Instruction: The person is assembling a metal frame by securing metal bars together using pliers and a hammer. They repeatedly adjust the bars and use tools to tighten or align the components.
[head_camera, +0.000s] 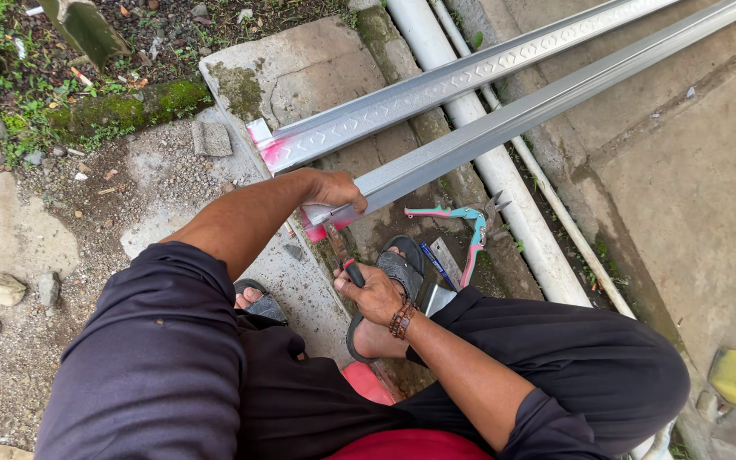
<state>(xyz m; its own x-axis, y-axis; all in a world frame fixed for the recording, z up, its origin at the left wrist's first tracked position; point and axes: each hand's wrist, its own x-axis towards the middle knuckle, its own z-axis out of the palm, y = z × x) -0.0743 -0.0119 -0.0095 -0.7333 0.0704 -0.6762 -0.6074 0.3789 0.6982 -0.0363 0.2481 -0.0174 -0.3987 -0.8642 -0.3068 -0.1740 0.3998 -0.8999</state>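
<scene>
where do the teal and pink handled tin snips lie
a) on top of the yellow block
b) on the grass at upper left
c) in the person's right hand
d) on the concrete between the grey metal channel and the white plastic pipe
d: the teal and pink handled tin snips rest on the concrete just right of the sandalled foot, below the grey metal channel and beside the white plastic pipe, in neither hand.
</scene>
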